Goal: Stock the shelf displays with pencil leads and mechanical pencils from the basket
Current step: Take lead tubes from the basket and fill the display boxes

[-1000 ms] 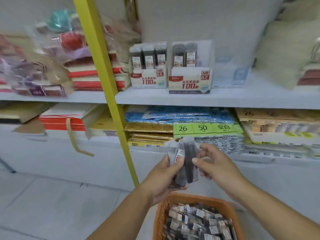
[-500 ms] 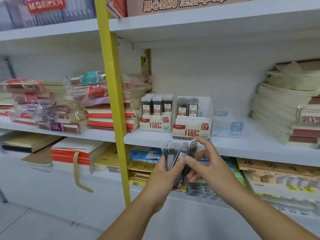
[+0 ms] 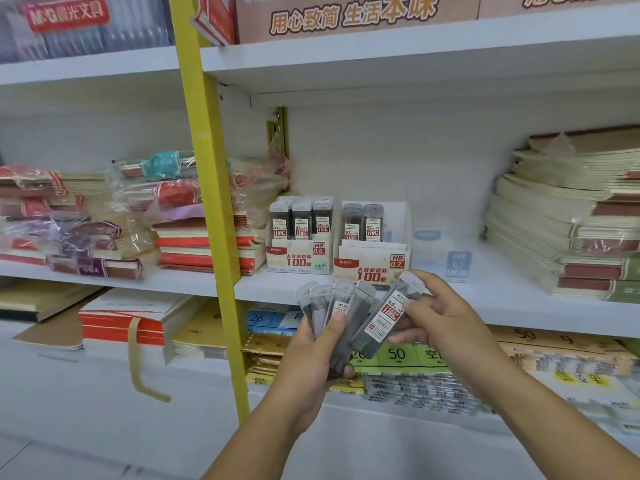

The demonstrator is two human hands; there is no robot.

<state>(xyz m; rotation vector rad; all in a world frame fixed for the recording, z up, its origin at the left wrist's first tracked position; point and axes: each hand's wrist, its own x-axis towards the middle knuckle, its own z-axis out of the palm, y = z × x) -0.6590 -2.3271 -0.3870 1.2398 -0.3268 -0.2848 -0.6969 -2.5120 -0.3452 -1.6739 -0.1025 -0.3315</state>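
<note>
The white shelf board (image 3: 512,303) runs just beyond both hands, at about fingertip height. On it, straight past the hands, stand two white cardboard display boxes with red print. The one marked HB 0.5 (image 3: 299,258) is ahead of the left hand, with three rows of dark upright lead cases. The one marked HB 0.7 (image 3: 370,265) is ahead of the gap between the hands, with two rows and an open slot on its right.

The left hand (image 3: 311,362) grips a fan of four or so dark clear-capped plastic lead cases (image 3: 341,306) by their lower ends, thumb across the front. The right hand (image 3: 440,317) pinches a single such case (image 3: 386,315), apart from the fan, with fingers curled round its upper half.

That case's label reads 0.5. Its long axis leans, cap up and to the right, whereas the stocked cases stand upright. Its matching box lies up and to the left of the right hand, beyond the left hand's fan, so the case likely needs righting and carrying across.
</note>
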